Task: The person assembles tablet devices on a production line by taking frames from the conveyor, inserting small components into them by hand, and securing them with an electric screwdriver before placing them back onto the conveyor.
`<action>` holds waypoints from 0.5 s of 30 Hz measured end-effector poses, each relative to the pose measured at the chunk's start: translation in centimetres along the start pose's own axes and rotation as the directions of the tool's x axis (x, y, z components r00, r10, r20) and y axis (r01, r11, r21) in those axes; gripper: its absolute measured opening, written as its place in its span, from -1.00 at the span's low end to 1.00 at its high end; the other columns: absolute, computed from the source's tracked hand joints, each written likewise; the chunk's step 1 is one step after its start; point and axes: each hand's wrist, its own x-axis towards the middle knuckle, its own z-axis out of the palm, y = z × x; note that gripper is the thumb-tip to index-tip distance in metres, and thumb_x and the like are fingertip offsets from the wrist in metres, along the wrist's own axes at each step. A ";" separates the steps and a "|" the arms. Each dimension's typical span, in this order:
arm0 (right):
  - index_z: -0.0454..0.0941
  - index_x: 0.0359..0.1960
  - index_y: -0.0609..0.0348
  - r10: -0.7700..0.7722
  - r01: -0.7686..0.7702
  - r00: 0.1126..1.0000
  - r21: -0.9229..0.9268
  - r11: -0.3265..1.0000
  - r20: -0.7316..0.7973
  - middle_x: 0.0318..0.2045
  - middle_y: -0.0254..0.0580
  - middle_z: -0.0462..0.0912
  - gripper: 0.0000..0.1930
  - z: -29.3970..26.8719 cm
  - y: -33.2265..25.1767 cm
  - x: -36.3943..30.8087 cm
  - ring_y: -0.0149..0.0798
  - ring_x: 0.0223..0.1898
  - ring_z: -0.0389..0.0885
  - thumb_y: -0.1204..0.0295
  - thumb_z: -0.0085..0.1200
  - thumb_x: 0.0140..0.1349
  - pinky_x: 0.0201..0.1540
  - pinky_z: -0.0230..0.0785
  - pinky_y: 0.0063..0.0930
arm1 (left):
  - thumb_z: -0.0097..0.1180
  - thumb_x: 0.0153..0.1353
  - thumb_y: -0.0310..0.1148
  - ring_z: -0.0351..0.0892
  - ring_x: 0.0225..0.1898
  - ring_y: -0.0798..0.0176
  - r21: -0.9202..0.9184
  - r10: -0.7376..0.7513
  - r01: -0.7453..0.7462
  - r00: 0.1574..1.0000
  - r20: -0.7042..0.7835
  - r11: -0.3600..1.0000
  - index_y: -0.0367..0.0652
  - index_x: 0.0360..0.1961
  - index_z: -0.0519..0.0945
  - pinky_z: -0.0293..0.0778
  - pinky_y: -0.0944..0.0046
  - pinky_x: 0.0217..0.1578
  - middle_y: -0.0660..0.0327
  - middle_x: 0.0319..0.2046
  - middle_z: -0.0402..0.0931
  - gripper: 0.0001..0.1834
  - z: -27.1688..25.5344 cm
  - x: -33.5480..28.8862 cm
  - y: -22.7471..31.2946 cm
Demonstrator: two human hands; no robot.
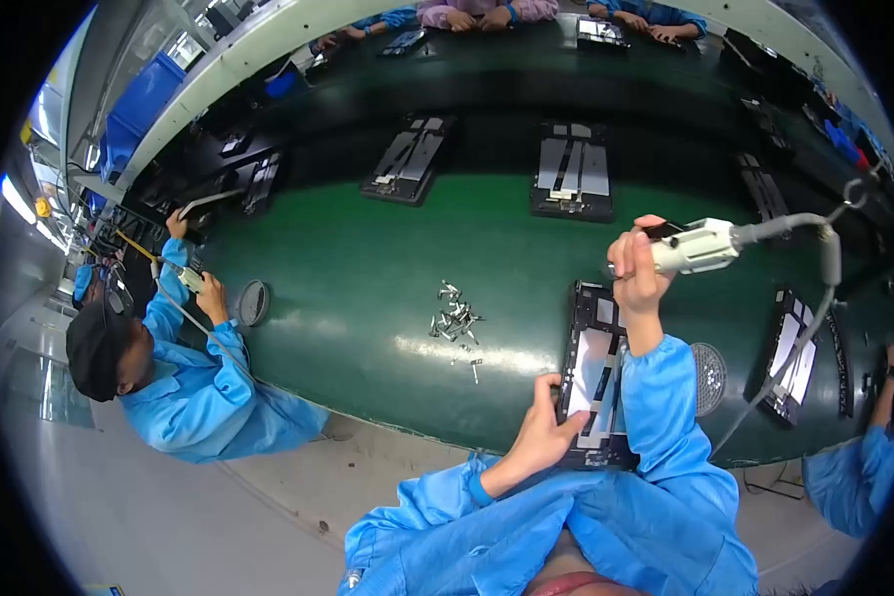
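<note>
An opened tablet housing (pixel 593 360), black with light grey battery panels inside, lies at the table's near edge in front of me. My left hand (pixel 544 429) grips its left edge, the thumb resting over the rim. Above its far end, my right hand (pixel 638 270) is wrapped round a white electric screwdriver (pixel 703 246), whose grey cable leads off to the right. The screwdriver's tip is hidden by my hand, so I cannot tell whether it touches the housing. Right of my right forearm, partly covered by the sleeve, is a round dish of small parts (pixel 708 379).
Small metal pieces (pixel 455 320) lie heaped on the green table (pixel 368 288). Further tablet housings (pixel 572 174) rest along the far side, another (pixel 791 353) at right. The screwdriver cable (pixel 813 333) hangs there. A co-worker (pixel 179 368) works at left; others sit opposite.
</note>
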 end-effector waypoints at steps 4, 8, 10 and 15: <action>0.35 -0.15 0.25 -0.123 0.126 0.988 0.028 0.992 -0.092 -0.70 -0.43 0.22 -0.82 0.0 -6.3 1.7 -0.51 -0.72 0.19 0.45 -0.08 0.26 -0.57 0.13 -0.56 | 0.09 0.13 -0.60 0.52 -0.17 0.29 -0.115 0.155 -0.162 0.985 -0.071 0.980 -0.19 0.18 0.05 0.48 0.33 -0.17 0.04 -0.14 0.48 -0.35 -0.3 4.5 3.3; 0.38 -0.18 0.19 -0.078 0.103 0.941 0.059 0.993 -0.328 -0.75 -0.48 0.17 -0.85 -0.8 -11.6 2.8 -0.56 -0.73 0.15 0.43 -0.10 0.27 -0.58 0.11 -0.61 | 0.05 0.08 -0.70 0.43 -0.02 0.28 -0.358 0.273 -0.236 0.960 0.057 0.903 -0.14 0.34 0.04 0.36 0.31 0.03 0.08 -0.02 0.42 -0.20 1.2 15.7 8.4; 0.38 -0.18 0.17 -0.073 0.092 0.931 0.036 0.995 -0.358 -0.74 -0.50 0.16 -0.86 -1.4 -13.2 2.8 -0.57 -0.73 0.14 0.41 -0.13 0.29 -0.56 0.11 -0.62 | 0.04 0.09 -0.69 0.45 -0.10 0.28 -0.289 0.240 -0.228 0.971 0.007 0.930 -0.18 0.32 0.10 0.38 0.32 -0.02 0.08 -0.07 0.44 -0.26 3.4 21.4 9.8; 0.37 -0.18 0.15 -0.033 0.059 0.937 0.064 0.996 -0.347 -0.74 -0.52 0.15 -0.85 -1.5 -14.1 3.1 -0.58 -0.73 0.12 0.39 -0.16 0.30 -0.54 0.12 -0.63 | 0.03 0.16 -0.59 0.44 -0.04 0.22 -0.506 0.051 -0.077 0.996 -0.067 0.859 -0.21 0.28 0.19 0.35 0.30 0.00 0.04 -0.01 0.42 -0.38 7.5 33.0 8.5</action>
